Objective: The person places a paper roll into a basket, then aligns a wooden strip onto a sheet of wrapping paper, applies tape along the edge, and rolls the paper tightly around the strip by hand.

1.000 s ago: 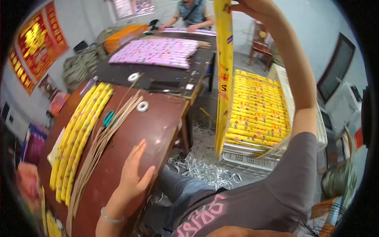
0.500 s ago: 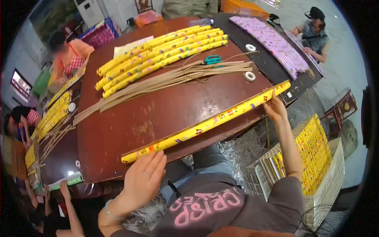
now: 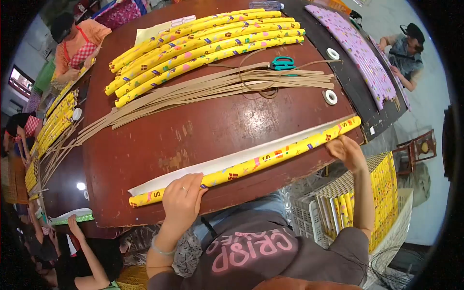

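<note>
A roll of yellow printed wrapping paper (image 3: 270, 157) lies slantwise along the near edge of the table, with a strip of its white inner side showing loose along the far side. My left hand (image 3: 182, 195), with a ring on one finger, is closed over the roll near its left end. Close to the right end, my right hand (image 3: 347, 151) has its fingers bent against the roll's near side; the fingertips are partly hidden.
Several finished yellow rolls (image 3: 208, 53) lie at the back, before them brown strips (image 3: 217, 94) and green-handled scissors (image 3: 282, 63). White tape rolls (image 3: 330, 97) sit at right. A white basket (image 3: 394, 232) of rolls stands beside me. Co-workers (image 3: 79, 43) work around the tables.
The roll has come down flat onto the table, and its loose white edge now shows. My left hand has moved over the top of the roll; my right hand has shifted lower beside the right end.
</note>
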{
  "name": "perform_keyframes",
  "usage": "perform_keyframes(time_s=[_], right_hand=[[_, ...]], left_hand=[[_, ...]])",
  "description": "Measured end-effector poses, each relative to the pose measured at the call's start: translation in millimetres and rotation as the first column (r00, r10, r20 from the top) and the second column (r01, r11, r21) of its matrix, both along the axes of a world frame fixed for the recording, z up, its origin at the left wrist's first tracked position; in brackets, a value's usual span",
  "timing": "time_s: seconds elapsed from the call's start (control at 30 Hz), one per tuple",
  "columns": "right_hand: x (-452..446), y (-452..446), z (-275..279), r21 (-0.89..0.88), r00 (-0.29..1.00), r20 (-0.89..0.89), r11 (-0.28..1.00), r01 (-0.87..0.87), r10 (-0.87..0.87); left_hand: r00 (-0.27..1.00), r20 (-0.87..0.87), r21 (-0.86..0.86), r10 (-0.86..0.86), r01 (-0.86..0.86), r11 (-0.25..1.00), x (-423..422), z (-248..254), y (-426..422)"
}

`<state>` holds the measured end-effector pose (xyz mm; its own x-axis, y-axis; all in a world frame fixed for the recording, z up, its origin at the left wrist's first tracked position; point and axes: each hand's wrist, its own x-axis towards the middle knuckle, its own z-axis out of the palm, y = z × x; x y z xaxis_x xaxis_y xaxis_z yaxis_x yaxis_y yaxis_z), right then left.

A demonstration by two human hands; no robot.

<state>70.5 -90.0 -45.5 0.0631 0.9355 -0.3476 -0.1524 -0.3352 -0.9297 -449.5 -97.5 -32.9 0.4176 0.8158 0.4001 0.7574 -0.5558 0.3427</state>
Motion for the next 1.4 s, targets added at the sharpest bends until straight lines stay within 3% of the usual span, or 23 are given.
perform_keyframes(time_s=[0.07, 0.1, 0.2, 0.27, 0.37, 0.47, 0.6, 0.7, 0.73, 0.8, 0.87, 0.93, 1.0, 1.07, 1.17, 1.23, 1.27, 1.3, 1.37, 1.4], right_hand=[[17, -10, 32, -0.147, 0.969, 0.22, 0.986, -0.078, 0.109], [20, -13, 32, -0.158, 0.967, 0.234, 0.985, -0.067, 0.103], [3, -22, 38, 0.225, 0.828, 0.552, 0.974, -0.036, -0.096], [-40, -11, 51, 0.409, 0.441, 0.873, 0.808, -0.425, -0.209], [-84, 7, 56, 0.147, 0.009, 0.981, 0.7, -0.699, -0.196], [-85, 19, 33, 0.185, 0.057, 0.977, 0.686, -0.704, -0.204], [-79, 30, 42, 0.153, 0.027, 0.981, 0.692, -0.705, -0.19], [-59, 37, 55, 0.113, 0.166, 0.986, 0.71, -0.695, 0.005], [-56, 45, 68, 0.251, 0.34, 0.938, 0.793, -0.555, -0.059], [-23, 66, 47, 0.338, 0.24, 0.937, 0.835, -0.435, -0.254], [-6, 86, 38, 0.348, 0.14, 0.938, 0.861, -0.371, -0.318], [14, 115, 15, 0.284, 0.229, 0.949, 0.9, -0.33, -0.216], [36, 128, -10, 0.351, 0.092, 0.931, 0.802, -0.483, -0.352], [43, 141, -12, 0.244, 0.118, 0.969, 0.901, -0.358, -0.215], [-9, 131, 7, 0.303, 0.206, 0.951, 0.83, -0.468, -0.231], [-99, 101, 36, 0.381, 0.653, 0.758, 0.805, -0.455, 0.01], [-126, 90, 35, 0.431, 0.728, 0.679, 0.752, -0.499, 0.095], [-150, 73, 32, 0.345, 0.857, 0.457, 0.84, -0.418, 0.239], [-184, 61, 16, 0.409, 0.733, 0.425, 0.61, -0.679, 0.531], [-205, 54, 20, 0.331, 0.705, 0.36, 0.622, -0.709, 0.611]], left_hand=[[1.0, -0.025, 0.004, 0.0, 0.0, 1.0, 0, -2, -1], [1.0, -0.024, -0.015, 0.01, -0.01, 1.0, 1, -2, -2], [0.999, -0.016, -0.025, 0.031, -0.032, 0.999, 4, -1, -4], [1.0, -0.012, -0.054, 0.026, -0.026, 0.998, 8, 3, -6], [0.991, -0.113, -0.06, 0.068, -0.076, 0.995, 9, 3, -7], [0.993, -0.105, -0.078, 0.053, -0.062, 0.995, 8, 5, -5], [0.994, -0.104, -0.091, 0.031, -0.041, 0.995, 16, 5, -1], [0.997, -0.083, -0.054, 0.003, -0.008, 0.998, 26, 0, 5], [0.996, -0.083, -0.048, -0.013, 0.009, 0.999, 26, -1, 5], [0.994, -0.108, -0.05, -0.007, 0.002, 0.999, 23, -2, 4], [0.998, -0.064, -0.038, -0.026, 0.024, 0.999, 24, -1, 5], [0.996, -0.082, -0.027, -0.031, 0.028, 0.999, 21, -6, 6], [0.994, -0.112, -0.001, -0.001, 0.001, 1.0, 21, -13, 3], [0.993, -0.12, -0.008, 0.013, -0.014, 1.0, 20, -11, 2], [0.995, -0.065, 0.094, 0.07, -0.064, 0.994, 20, -14, -2], [0.994, -0.07, 0.103, 0.081, -0.074, 0.992, 20, -16, -2], [0.996, -0.065, 0.114, 0.065, -0.057, 0.992, 20, -17, -2], [0.995, -0.075, 0.119, 0.073, -0.063, 0.991, 20, -17, -3], [0.995, -0.081, 0.122, 0.065, -0.055, 0.991, 19, -18, -3], [0.993, -0.091, 0.132, 0.07, -0.057, 0.99, 20, -19, -3]])
